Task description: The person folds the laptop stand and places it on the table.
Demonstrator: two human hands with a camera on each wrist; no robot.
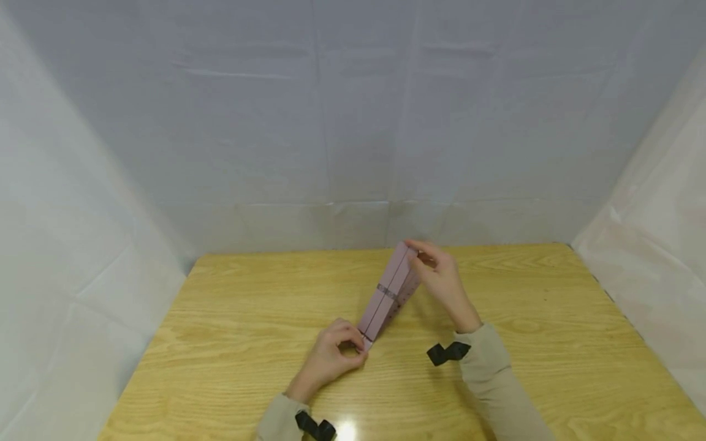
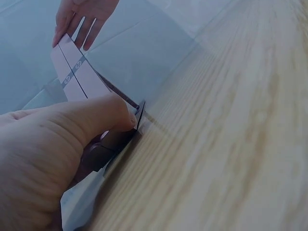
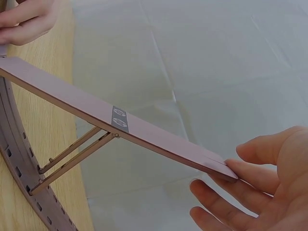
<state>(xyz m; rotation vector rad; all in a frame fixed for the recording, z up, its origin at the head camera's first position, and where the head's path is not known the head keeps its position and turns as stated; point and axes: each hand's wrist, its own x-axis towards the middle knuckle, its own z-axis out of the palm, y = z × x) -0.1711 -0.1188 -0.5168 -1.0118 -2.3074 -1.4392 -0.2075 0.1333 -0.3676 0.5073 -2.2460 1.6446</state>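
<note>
A long, narrow pink folding stand leans up over the wooden table, its hinged low end near me. Its upper panel has a dark line down the middle and a grey band across. Beneath, two thin struts reach down to a notched base. My left hand pinches the low hinged end between thumb and fingers, close to the tabletop. At the raised end, my right hand holds the panel by its tip. In the right wrist view, fingers sit under and beside that tip.
The wooden table spreads around both hands. Pale sheeting hangs behind it and along both sides. Black straps with small blocks sit on both sleeved wrists.
</note>
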